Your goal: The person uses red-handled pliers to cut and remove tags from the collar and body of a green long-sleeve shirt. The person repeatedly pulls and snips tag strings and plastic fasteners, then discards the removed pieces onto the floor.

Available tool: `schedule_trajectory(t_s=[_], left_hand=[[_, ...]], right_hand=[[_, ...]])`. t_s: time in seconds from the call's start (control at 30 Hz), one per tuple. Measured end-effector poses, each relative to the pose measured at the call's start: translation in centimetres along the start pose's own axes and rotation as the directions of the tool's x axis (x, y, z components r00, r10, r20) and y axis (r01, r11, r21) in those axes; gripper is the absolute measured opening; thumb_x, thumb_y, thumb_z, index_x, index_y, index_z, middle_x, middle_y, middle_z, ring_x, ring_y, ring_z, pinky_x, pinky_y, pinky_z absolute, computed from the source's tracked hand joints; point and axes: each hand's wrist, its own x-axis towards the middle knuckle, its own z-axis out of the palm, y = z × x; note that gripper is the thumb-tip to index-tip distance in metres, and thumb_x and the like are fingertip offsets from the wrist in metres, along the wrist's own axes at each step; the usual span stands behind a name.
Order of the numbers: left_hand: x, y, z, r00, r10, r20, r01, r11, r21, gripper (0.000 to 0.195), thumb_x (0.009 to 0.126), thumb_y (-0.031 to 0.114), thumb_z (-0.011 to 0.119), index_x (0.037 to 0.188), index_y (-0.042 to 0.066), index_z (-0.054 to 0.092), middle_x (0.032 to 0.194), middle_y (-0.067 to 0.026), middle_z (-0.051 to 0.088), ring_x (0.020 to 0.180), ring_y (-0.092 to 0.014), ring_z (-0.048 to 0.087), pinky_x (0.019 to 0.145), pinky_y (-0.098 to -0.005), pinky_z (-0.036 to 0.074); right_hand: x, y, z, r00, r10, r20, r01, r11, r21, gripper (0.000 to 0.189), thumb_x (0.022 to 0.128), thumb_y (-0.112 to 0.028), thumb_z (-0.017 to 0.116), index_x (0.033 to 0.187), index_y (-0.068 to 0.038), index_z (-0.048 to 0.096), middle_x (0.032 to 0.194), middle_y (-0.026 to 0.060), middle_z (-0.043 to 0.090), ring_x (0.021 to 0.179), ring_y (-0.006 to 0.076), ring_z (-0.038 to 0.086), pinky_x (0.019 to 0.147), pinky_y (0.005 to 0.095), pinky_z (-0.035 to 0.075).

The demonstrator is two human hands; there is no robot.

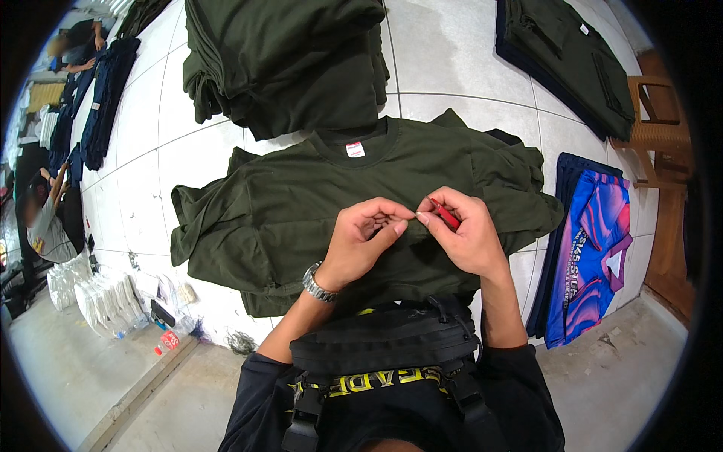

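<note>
A dark olive-green T-shirt (294, 209) lies spread out before me, its neckline and a small white-and-red neck label (355, 150) at the far side. Over its middle, the fingertips of my two hands meet. My right hand (463, 231) holds a small red-handled tool (445, 213), probably thread snips, against the palm, while its thumb and index finger pinch together. The index fingertip of my left hand (367, 240) touches that pinch; anything held between the tips is too small to make out. More olive fabric shows beneath the shirt's edges.
A tall pile of olive garments (294, 62) stands beyond the shirt on the white tiles (446, 51). Folded dark trousers (565, 62) and a blue-pink printed jersey (593, 254) lie right, near a brown plastic chair (649, 124). Left are navy garments (107, 107), white bundles (107, 299) and two people.
</note>
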Motion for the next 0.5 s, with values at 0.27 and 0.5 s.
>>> schedule_trajectory(t_s=[0.27,0.5], left_hand=[[0.0,-0.2,0.2,0.982,0.188,-0.028,-0.188,0.982,0.026,0.027,0.098,-0.008,0.072,0.124,-0.004,0.069,0.120,-0.0096,0.074,0.114,-0.013,0.070,0.103,-0.0296,0.056],[-0.3,0.1,0.7,0.953,0.272,-0.131,-0.233,0.940,0.251,0.031,0.095,-0.010,0.076,0.123,-0.006,0.066,0.120,-0.0130,0.074,0.113,-0.016,0.073,0.103,-0.0307,0.058]], right_hand=[[-0.2,-0.6,0.3,0.960,-0.253,-0.124,0.247,0.967,-0.062,0.017,0.087,0.004,0.080,0.102,0.003,0.072,0.091,0.0071,0.069,0.078,0.0113,0.062,0.069,0.0251,0.047],[-1.0,-1.6,0.7,0.918,-0.328,-0.224,0.308,0.944,-0.120,0.022,0.083,0.005,0.083,0.104,0.003,0.075,0.094,0.0109,0.072,0.081,0.0165,0.069,0.070,0.0269,0.052]])
